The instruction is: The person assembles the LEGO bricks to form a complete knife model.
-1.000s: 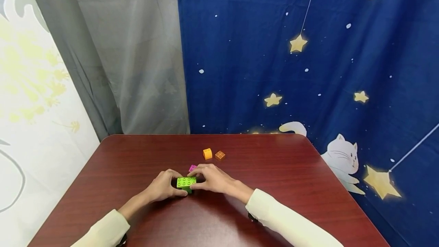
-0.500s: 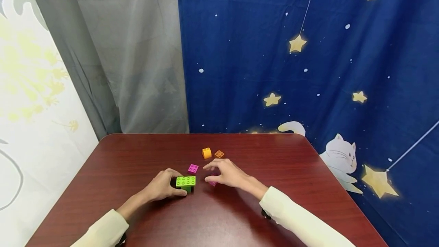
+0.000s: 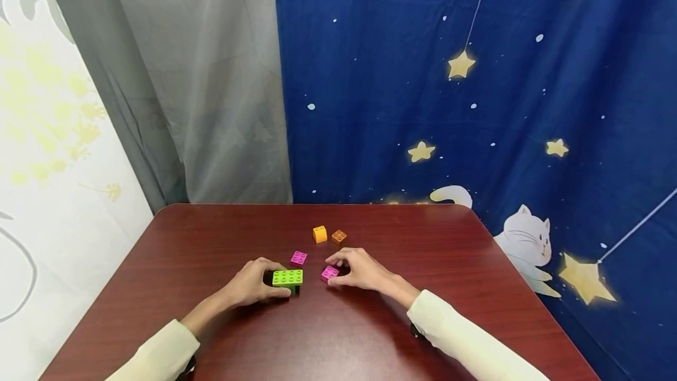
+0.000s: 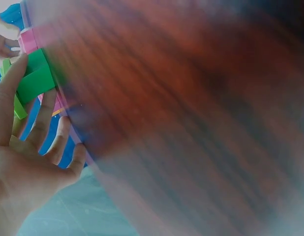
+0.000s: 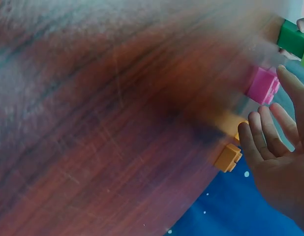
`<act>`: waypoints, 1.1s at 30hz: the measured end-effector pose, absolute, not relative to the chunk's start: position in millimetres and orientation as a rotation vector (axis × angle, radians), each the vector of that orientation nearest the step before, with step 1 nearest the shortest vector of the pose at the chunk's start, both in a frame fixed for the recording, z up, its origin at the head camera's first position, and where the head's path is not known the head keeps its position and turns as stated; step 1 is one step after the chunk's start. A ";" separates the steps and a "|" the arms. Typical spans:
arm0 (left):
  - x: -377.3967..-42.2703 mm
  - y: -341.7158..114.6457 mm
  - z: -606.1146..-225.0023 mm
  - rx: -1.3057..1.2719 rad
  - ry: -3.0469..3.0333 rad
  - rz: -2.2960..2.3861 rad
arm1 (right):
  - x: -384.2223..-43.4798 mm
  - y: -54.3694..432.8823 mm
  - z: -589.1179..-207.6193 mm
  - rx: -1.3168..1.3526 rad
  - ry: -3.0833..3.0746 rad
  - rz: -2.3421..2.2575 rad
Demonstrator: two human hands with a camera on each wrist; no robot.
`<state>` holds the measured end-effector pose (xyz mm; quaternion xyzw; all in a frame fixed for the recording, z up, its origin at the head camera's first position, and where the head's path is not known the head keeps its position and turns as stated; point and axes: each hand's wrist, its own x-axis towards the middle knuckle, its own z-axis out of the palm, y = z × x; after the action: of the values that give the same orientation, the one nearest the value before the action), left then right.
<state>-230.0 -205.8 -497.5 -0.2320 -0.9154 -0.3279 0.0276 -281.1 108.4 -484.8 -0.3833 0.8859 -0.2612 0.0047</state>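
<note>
My left hand (image 3: 255,286) grips a stack of building bricks from its left side, thumb in front and fingers behind. On top is a lime-green brick (image 3: 288,277) with two rows of studs; under it sits a darker green brick (image 4: 36,78), its plain side showing in the left wrist view. My right hand (image 3: 361,269) is at a square magenta brick (image 3: 330,274) on the table, thumb by its near side and fingers spread loosely over its far side. A second magenta brick (image 3: 298,258) lies just behind the green stack.
Farther back on the dark red wooden table (image 3: 412,310) are a yellow-orange brick with a curved side (image 3: 319,234) and a small brownish-orange square brick (image 3: 339,237). A blue starry curtain (image 3: 370,75) and a grey curtain (image 3: 211,75) hang behind the table's far edge.
My right hand has left the green stack and moved right to the nearer magenta brick, now in plain sight between thumb and fingers. The left hand has kept its hold on the stack.
</note>
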 end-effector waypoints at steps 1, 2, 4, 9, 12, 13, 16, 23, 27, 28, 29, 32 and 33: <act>-230.2 -205.8 -497.3 -0.720 -2.822 -1.009 | -280.7 108.3 -485.3 -1.193 2.772 -0.817; -230.4 -205.6 -497.3 -0.721 -2.822 -1.007 | -280.7 108.3 -486.4 -1.192 2.772 -0.816; -230.3 -205.2 -496.6 -0.723 -2.819 -1.002 | -280.5 108.1 -487.9 -1.193 2.773 -0.813; -231.1 -204.4 -496.4 -0.730 -2.814 -1.009 | -280.1 108.0 -491.3 -1.171 2.773 -0.804; -231.6 -204.5 -497.2 -0.730 -2.815 -1.009 | -280.4 107.6 -493.6 -1.174 2.782 -0.793; -231.8 -204.5 -497.7 -0.728 -2.818 -1.009 | -280.4 107.2 -494.0 -1.180 2.785 -0.791; -232.2 -204.3 -499.1 -0.722 -2.823 -1.006 | -280.9 106.3 -495.5 -1.208 2.787 -0.798; -232.7 -203.5 -500.8 -0.727 -2.823 -1.021 | -280.5 104.0 -493.6 -1.214 2.776 -0.834; -233.1 -203.2 -500.3 -0.723 -2.833 -1.023 | -281.3 101.3 -489.8 -1.206 2.780 -0.856; -233.2 -203.2 -500.3 -0.721 -2.837 -1.022 | -281.6 100.4 -488.2 -1.204 2.781 -0.861; -233.3 -203.3 -500.2 -0.717 -2.841 -1.023 | -282.0 99.6 -486.9 -1.206 2.781 -0.865; -233.4 -203.5 -499.9 -0.713 -2.845 -1.022 | -282.6 96.3 -480.9 -1.220 2.787 -0.864; -233.3 -203.6 -499.8 -0.711 -2.845 -1.019 | -282.8 95.0 -478.8 -1.227 2.792 -0.860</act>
<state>-233.3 -203.6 -499.8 -0.2291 -0.9162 -0.3282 0.0184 -282.8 95.0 -478.8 -0.3873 0.8810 -0.2713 -0.0136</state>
